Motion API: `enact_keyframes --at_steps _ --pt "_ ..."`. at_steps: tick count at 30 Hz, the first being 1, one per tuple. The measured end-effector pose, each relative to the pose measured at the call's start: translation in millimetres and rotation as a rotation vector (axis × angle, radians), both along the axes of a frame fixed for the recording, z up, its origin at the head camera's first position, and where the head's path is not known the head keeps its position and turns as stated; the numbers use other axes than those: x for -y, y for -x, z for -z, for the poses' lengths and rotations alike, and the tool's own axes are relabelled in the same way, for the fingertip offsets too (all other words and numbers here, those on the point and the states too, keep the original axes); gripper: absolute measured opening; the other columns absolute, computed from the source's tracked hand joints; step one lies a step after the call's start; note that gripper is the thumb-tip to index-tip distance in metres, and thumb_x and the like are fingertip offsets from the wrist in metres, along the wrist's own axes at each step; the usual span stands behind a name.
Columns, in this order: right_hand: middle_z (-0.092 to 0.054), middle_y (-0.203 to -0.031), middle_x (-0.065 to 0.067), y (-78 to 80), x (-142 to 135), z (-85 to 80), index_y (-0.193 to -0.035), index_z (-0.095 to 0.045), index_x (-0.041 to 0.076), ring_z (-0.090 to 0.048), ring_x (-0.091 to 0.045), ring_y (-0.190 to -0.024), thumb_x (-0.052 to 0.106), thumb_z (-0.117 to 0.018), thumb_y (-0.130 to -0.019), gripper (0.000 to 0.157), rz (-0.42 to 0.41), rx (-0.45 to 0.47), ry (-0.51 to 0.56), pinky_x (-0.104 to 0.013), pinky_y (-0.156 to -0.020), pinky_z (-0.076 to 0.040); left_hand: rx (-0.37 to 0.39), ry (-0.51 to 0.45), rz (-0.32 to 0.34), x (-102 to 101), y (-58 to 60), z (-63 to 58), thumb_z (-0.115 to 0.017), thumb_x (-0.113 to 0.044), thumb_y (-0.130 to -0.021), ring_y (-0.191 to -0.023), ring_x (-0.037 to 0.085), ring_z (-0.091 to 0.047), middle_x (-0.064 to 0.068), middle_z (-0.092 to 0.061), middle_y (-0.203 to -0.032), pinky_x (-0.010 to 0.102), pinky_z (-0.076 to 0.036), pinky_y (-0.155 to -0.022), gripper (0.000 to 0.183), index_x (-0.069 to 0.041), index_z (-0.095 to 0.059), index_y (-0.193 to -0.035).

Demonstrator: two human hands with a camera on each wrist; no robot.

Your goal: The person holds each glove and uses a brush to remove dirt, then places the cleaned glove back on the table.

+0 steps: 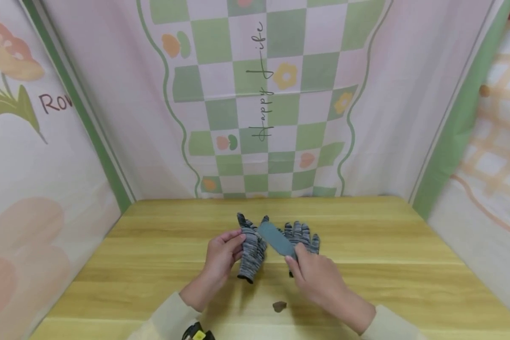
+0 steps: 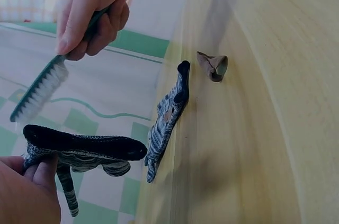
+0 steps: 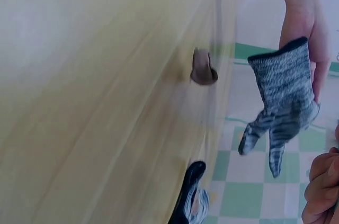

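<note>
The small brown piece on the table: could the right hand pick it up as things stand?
Probably not straight away: the right hand grips the brush. Otherwise the way looks free, with nothing seen between that hand and the small brown piece.

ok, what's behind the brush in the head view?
The loose glove, partly: fingers show beyond the brush and right hand, plus a sliver of dark cuff. Much of its middle is covered; what's directly behind the brush can't be seen there.

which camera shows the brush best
The left wrist view, because it shows the brush side-on, white bristles and green back together. The head view shows its flat back; in the right wrist view I can't make it out clearly.
</note>
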State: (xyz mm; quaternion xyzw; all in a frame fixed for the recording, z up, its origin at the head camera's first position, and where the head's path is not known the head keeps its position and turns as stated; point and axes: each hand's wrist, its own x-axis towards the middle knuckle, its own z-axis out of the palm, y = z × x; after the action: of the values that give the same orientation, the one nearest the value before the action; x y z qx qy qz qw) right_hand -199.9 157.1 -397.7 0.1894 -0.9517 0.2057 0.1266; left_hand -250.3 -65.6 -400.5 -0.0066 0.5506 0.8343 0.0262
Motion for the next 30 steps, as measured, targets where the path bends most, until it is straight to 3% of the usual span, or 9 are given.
enact_keyframes --at_steps 14,30 --pt "-0.037 -0.057 0.009 -3.6 12.2 10.8 -0.089 -0.045 0.012 -0.033 -0.004 -0.044 0.025 -0.051 -0.102 0.020 -0.052 -0.037 -0.024 -0.019 -0.037 -0.031 0.005 -0.026 0.007 -5.7 -0.5 -2.3 -0.060 0.004 -0.091 -0.071 0.012 -0.068 0.007 -0.070 -0.084 0.022 -0.058 -0.067 0.025 0.014 -0.058 -0.114" --pt "-0.037 -0.059 0.008 -3.1 1.9 19.2 -0.090 -0.049 0.010 -0.034 -0.006 -0.045 0.025 -0.054 -0.100 0.019 -0.016 -0.004 -0.058 -0.021 -0.038 -0.031 0.027 -0.037 -0.010 -4.2 2.2 1.5 -0.063 0.004 -0.089 -0.066 0.011 -0.066 0.007 -0.069 -0.081 0.021 -0.057 -0.064 0.017 0.009 -0.063 -0.106"
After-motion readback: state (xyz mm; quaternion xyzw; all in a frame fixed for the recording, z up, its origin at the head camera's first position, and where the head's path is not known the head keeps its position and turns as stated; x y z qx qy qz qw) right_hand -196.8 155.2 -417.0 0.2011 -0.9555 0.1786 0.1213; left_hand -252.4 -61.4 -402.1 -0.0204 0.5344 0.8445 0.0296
